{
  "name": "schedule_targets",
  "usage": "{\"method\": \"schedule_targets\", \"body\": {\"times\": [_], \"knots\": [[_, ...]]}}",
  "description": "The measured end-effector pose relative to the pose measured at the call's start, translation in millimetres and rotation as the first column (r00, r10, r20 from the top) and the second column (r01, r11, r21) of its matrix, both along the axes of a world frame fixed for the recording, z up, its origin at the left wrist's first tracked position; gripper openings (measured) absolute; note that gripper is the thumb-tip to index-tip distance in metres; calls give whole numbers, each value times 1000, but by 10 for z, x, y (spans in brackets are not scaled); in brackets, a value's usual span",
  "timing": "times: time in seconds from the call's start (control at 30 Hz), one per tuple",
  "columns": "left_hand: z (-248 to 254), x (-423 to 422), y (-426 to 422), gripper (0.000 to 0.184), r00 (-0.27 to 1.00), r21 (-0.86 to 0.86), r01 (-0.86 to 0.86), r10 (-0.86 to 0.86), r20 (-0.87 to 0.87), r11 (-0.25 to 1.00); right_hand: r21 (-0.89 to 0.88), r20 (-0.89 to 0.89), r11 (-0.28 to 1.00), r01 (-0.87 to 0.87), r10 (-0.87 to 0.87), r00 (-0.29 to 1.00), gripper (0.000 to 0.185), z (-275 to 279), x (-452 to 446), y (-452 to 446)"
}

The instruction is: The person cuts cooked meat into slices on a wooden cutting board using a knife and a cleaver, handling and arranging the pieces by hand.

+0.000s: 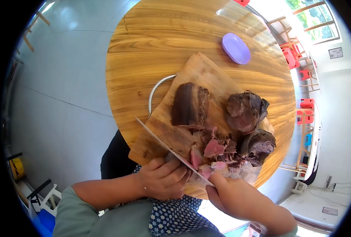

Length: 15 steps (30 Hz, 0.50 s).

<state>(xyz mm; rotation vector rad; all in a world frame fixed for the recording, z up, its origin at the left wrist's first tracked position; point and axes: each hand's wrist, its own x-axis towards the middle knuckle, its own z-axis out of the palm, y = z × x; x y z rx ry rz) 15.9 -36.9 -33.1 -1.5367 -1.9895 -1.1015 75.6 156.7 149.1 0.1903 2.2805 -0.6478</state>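
My right hand point(231, 193) is closed at the near end of a knife point(163, 145), whose long blade points up and left across the board. Against the blade, my left hand point(164, 178) has its fingers curled over a dark piece of meat point(170, 157), mostly hidden under them. Pink and brown meat slices point(214, 148) lie in a loose heap just beyond the blade. A large block of dark meat point(189, 104) rests on the wooden cutting board point(207, 71). Two more chunks, an upper piece of meat point(244, 111) and a lower piece of meat point(259, 147), sit at the board's right side.
The board lies on a round wooden table point(144, 47), its white handle point(155, 89) at the left. A purple oval dish point(236, 48) stands toward the far right. Red stools point(290, 57) and another table point(315, 138) are along the right side of the room.
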Motion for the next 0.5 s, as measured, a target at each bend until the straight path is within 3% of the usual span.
{"method": "schedule_targets", "body": {"times": [0.17,0.23,0.3,0.37,0.5], "knots": [[67,-20,36,31,997,4,-72,72,-8,997,-154,-288,988,-2,-43,957,26,-213,42,-25],[81,9,62,30,997,7,-70,71,-28,997,-165,-181,981,107,-136,974,26,-163,100,-4],[106,-10,79,30,995,20,-95,95,-26,995,-104,-225,992,68,-91,970,24,-153,295,30],[105,16,68,31,997,28,-79,79,11,996,-103,-46,983,149,-155,987,24,-23,455,80],[68,43,73,32,997,34,-80,79,26,996,35,-3,993,115,-115,993,23,19,527,-11]]}}
